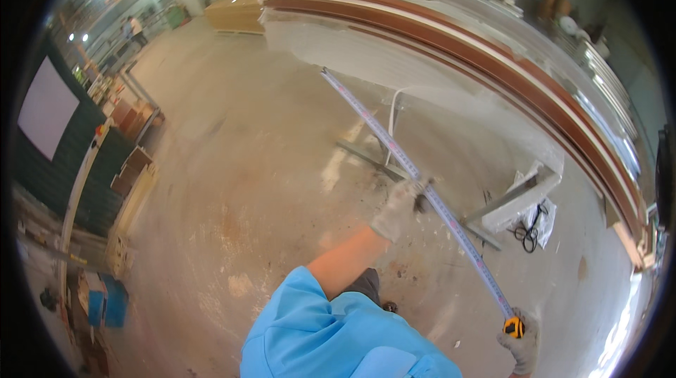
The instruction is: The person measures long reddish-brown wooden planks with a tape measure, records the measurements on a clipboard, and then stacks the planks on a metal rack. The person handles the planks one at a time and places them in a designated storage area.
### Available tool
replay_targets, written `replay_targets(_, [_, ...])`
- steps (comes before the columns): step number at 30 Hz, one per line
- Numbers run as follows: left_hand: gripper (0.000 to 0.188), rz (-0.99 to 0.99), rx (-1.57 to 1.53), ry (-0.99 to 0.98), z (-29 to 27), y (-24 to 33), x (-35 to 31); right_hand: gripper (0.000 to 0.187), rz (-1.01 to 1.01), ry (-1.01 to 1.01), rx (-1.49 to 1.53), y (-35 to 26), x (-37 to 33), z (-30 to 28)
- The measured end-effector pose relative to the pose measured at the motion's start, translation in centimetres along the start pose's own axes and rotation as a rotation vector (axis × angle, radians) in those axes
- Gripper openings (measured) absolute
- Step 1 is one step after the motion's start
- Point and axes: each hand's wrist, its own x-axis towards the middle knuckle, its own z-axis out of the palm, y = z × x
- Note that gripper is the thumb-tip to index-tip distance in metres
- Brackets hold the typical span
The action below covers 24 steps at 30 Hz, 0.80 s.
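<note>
1. Spreading widest is the floor [197, 124], grey, scuffed and stained, reaching from the near side to the far left.
2. Brown and white boards [394, 22] curve from the far middle round to the near right, partly covered in whitish plastic [310, 41].
3. A dark green panel [35, 184] stands at the left, a pale sheet [48, 109] on its face.
4. A light blue shirt [317, 336] fills the near middle.
5. The tape's blade [465, 243] slants above the floor, its free end far, left of the boards, its other end near, at the right.
6. A metal stand [512, 198] sits right of the blade.
7. A blue box [114, 300] rests at the near left.
8. The gloved left hand [398, 209] touches the blade partway along; blur hides the fingers, so I cannot tell whether they are clamped on it.
9. The gloved right hand [522, 351], near and right, is closed around the tape's case [515, 327], orange and black.
10. Black scissors [533, 228] lie at the right, beside the stand.
</note>
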Motion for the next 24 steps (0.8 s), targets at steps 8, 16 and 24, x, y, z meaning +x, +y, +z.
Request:
replay_targets(8, [0.017,0.31,-0.383,0.191,-6.4,9.7,17.5,0.074,-0.463,-0.119,-0.127,-11.5,18.3,4.2])
replay_targets(16, [0.022,0.326,-0.191,0.391,-17.4,27.3,38.4,0.068,-0.339,-0.105,-0.141,-29.8,31.1,6.2])
replay_targets(24, [0.031,0.431,0.059,0.473,-19.2,36.0,51.0,0.068,-0.339,-0.094,-0.051,-42.2,39.0,9.4])
